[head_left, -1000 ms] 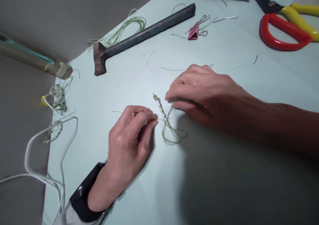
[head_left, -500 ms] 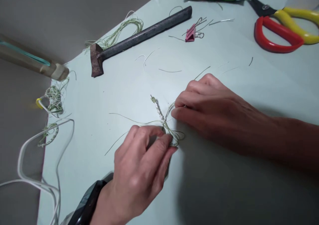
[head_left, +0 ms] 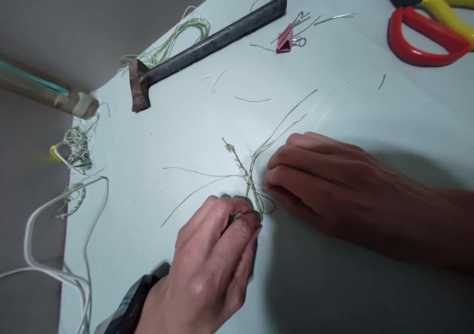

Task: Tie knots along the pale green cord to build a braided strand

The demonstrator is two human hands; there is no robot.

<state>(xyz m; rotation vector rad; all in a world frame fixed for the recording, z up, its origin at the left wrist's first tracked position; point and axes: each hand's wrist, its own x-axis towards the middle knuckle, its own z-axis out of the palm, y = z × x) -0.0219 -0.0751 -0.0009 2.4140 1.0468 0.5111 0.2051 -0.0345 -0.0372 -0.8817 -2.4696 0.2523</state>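
A short braided piece of green and white cord [head_left: 237, 160] lies on the table, with loose cord ends fanning out left and upper right from its lower end. Below the braid, the cords form narrow green loops [head_left: 258, 201]. My left hand [head_left: 218, 255] is closed, with thumb and forefinger pinching these loops near their bottom. To the right, my right hand [head_left: 314, 181] has its fingers pressed together, palm side down. A thin pale strand runs from the braid's lower end to its fingertips, which partly hide the grip.
A hammer [head_left: 218, 40] lies beyond, beside a coil of green cord [head_left: 174, 40]. Further right are a pink binder clip [head_left: 284, 40], loose cord snippets and scissors with red and yellow handles [head_left: 425, 43]. White cables [head_left: 31, 230] and knotted cord [head_left: 77, 149] line the left edge.
My right hand has let go of the upper-right cord ends, which now lie spread out, and has moved down to a thin strand. My left hand keeps its pinch on the loops. The view has shifted slightly.
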